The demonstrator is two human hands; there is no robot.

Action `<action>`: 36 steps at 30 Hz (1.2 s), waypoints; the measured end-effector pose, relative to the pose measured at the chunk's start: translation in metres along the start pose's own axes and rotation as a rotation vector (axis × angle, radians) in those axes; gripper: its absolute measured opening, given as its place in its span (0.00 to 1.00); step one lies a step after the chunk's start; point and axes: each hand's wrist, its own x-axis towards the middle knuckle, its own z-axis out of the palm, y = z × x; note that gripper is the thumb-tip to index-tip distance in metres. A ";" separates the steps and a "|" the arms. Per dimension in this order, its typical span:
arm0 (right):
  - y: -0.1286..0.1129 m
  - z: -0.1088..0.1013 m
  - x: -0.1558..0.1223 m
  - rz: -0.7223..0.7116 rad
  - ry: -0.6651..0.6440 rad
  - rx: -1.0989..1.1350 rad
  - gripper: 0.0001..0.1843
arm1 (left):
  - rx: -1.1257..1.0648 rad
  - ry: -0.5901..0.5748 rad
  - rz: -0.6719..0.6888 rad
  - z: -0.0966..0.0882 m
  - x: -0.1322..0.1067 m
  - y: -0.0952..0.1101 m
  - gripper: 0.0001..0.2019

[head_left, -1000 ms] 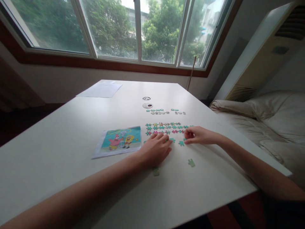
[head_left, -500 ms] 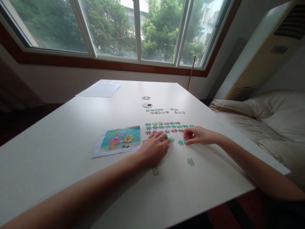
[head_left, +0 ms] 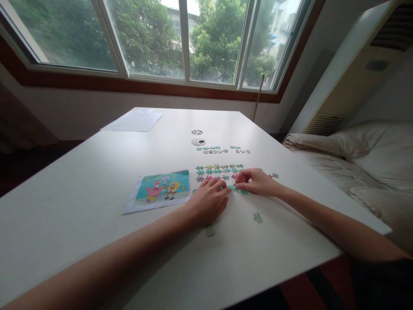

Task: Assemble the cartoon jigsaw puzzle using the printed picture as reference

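Note:
My left hand point(head_left: 209, 199) rests on the table with its fingers bent down and together on a teal puzzle piece in the nearest row. Those fingers partly cover the row. Close to its right, my right hand point(head_left: 253, 182) has thumb and index finger pinched at a teal puzzle piece point(head_left: 244, 192), mostly hidden under the fingers. Beyond both hands lie rows of joined or close-set puzzle pieces point(head_left: 219, 171) in teal, pink and yellow. Two loose pale-green pieces lie nearer me: one puzzle piece point(head_left: 257, 217) to the right, another puzzle piece point(head_left: 210, 230) below my left wrist.
A printed cartoon picture sheet point(head_left: 161, 186) lies left of the puzzle rows. Farther back are more small pieces point(head_left: 215, 151) and two round discs point(head_left: 198, 141). White paper point(head_left: 132, 122) covers the far left corner of the white table point(head_left: 80, 206). A sofa point(head_left: 335, 159) stands at the right.
My right hand has moved left toward my left hand, uncovering a pink and teal piece at the right end of a row. My left hand stays in place.

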 end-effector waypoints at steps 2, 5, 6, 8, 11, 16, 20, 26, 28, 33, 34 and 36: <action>-0.002 0.001 -0.001 0.000 0.016 -0.087 0.10 | 0.004 -0.004 0.000 0.000 0.000 0.001 0.13; -0.005 0.000 -0.002 0.003 0.030 -0.167 0.09 | 0.009 -0.005 -0.002 -0.001 0.001 0.001 0.13; -0.005 0.000 -0.003 -0.001 0.029 -0.178 0.09 | 0.010 -0.006 -0.003 -0.001 0.001 0.002 0.13; -0.006 0.001 -0.003 -0.008 0.026 -0.191 0.08 | 0.009 -0.006 -0.004 -0.001 0.001 0.002 0.13; -0.007 0.002 -0.004 -0.015 0.028 -0.218 0.08 | 0.006 -0.005 -0.002 -0.002 0.001 0.002 0.13; -0.007 0.003 -0.005 -0.033 0.042 -0.264 0.07 | -0.001 -0.002 -0.004 -0.001 0.001 0.001 0.13; -0.008 0.002 -0.005 -0.068 0.037 -0.281 0.07 | 0.000 0.002 -0.003 -0.001 0.001 0.001 0.13; -0.004 -0.017 -0.010 -0.101 -0.029 -0.311 0.09 | -0.005 -0.007 -0.012 -0.003 0.000 0.002 0.12; -0.002 -0.024 -0.014 -0.102 -0.103 -0.319 0.13 | -0.011 -0.009 -0.010 -0.003 0.000 0.002 0.12; 0.002 -0.026 -0.018 -0.130 -0.209 -0.295 0.13 | -0.020 -0.009 -0.014 -0.001 0.000 0.001 0.12; 0.002 -0.025 -0.018 -0.134 -0.212 -0.284 0.12 | -0.020 -0.008 -0.012 -0.001 0.000 0.001 0.13; 0.002 -0.023 -0.018 -0.134 -0.192 -0.253 0.11 | -0.019 -0.004 -0.009 -0.001 0.000 0.000 0.13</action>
